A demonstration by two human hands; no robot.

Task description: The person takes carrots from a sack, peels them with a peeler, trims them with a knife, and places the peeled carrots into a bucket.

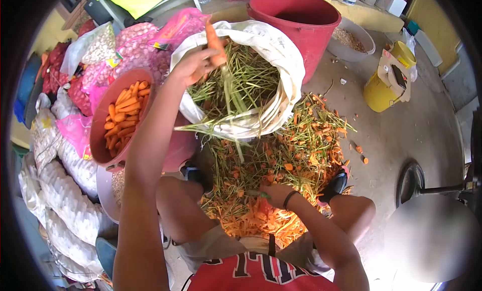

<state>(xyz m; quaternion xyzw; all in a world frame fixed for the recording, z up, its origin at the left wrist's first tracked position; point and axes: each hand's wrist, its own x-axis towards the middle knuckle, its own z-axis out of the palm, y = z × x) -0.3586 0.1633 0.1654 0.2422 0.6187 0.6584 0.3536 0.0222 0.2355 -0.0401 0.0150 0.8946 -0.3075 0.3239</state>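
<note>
My left hand (195,66) is raised at the rim of the white sack (288,55), its fingers wrapped around an orange carrot (215,42) that points upward. Stalks trail below the carrot, somewhat blurred, over the green carrot stems (251,73) filling the sack. Low between my knees, my right hand (278,194) is closed around a small green-handled tool (262,194); its working end is hard to make out. Beneath that hand lies a heap of orange peelings (281,223), with cut stems and carrot ends farther forward.
To my left, a reddish tub (96,135) holds peeled carrots (125,110). Pink net bags (135,40) and stuffed white sacks (75,195) line that side. Beyond the sack stands a tall red bin (316,32). A yellow bucket (376,93) and a fan-like round base (410,183) are right.
</note>
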